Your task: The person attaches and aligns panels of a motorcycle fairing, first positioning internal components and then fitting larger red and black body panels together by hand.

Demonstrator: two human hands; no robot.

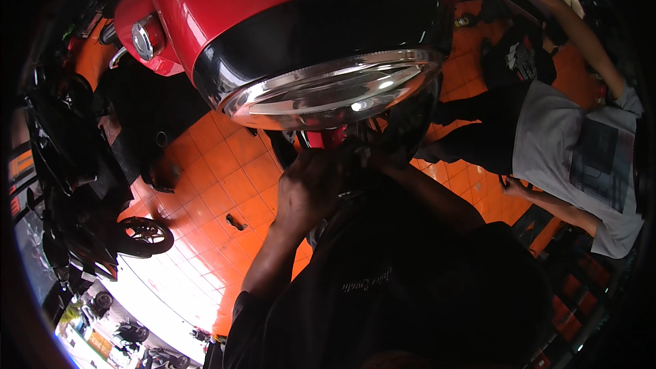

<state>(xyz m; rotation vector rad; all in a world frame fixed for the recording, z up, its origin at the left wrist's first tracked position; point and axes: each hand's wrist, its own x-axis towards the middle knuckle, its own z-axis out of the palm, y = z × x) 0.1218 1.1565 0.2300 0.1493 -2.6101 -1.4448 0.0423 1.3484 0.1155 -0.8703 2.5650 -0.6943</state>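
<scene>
Both my hands are close together in the shadow beneath the clear headlight (335, 92) of a red scooter with a black band (328, 24) around its front. My left hand (305, 181) is bent with its fingers curled inward; what they grip is too dark to make out. Beside it, my right hand (383, 159) reaches in from the other side, its fingers closed near the same spot and mostly lost in shadow. A small red part (326, 139) shows just above my hands, under the headlight.
A scooter mirror or handlebar end (146, 37) juts out at upper left. A black motorcycle (78, 157) stands at left on the orange tiled floor (212, 184), where a small dark object (236, 222) lies. A person in a grey shirt (553, 154) is at right, one arm raised.
</scene>
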